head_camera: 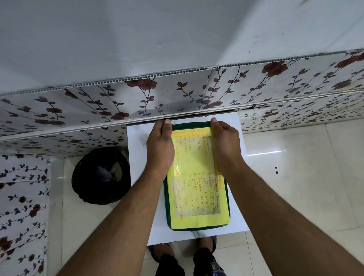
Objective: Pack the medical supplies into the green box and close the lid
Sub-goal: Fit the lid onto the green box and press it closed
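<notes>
The green box (168, 205) lies flat on a small white table (139, 158), with its lid down. A yellow sheet (197, 201) with handwritten orange and black lists covers the lid's top. My left hand (161, 148) grips the box's far left side, fingers curled over the far edge. My right hand (224, 141) grips the far right side in the same way. No medical supplies are visible outside the box; its inside is hidden.
A black bin (100, 175) with a bag stands on the floor left of the table. A wall with red flower panels (173, 93) runs right behind the table. My feet (182, 254) show below the table's near edge on a glossy tiled floor (308, 172).
</notes>
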`<state>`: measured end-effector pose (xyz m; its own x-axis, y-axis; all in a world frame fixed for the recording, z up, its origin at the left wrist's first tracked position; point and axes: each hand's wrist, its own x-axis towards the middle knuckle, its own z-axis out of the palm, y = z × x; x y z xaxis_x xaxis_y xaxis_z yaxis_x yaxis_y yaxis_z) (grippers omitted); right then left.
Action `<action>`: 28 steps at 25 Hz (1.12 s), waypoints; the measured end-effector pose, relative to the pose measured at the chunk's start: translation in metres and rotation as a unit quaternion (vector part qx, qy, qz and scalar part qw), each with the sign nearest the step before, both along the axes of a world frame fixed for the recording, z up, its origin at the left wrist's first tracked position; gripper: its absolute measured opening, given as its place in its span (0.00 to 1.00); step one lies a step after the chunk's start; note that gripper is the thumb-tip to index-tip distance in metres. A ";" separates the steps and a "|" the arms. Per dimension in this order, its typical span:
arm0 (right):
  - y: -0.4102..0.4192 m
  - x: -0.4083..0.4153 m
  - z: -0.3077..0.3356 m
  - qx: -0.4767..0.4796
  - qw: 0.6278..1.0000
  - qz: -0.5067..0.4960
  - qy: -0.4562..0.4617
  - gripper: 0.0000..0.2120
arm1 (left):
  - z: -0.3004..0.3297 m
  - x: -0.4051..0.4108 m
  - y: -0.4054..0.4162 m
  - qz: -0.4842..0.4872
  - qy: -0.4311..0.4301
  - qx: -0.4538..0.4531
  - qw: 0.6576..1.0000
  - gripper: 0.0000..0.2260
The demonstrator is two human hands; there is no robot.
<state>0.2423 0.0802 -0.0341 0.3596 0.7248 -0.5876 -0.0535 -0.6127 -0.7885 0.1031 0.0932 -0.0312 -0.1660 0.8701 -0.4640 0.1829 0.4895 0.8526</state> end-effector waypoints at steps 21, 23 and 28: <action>-0.091 0.013 0.016 -0.057 0.988 0.142 -0.009 0.12 | 0.003 -0.011 -0.105 -0.114 0.273 -0.002 0.955 0.19; -0.093 0.021 0.019 -0.063 0.988 0.141 0.014 0.16 | 0.012 -0.016 -0.103 -0.118 0.213 -0.029 0.969 0.19; -0.133 0.034 0.028 -0.135 0.960 0.243 0.040 0.29 | 0.017 -0.055 -0.140 -0.155 0.020 -0.205 0.966 0.17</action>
<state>0.2763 -0.0533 -0.0062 -0.0355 0.6125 -0.7897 0.2366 -0.7626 -0.6021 0.0485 -0.0469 -0.0147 0.0475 0.6262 -0.7782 0.4032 0.7007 0.5885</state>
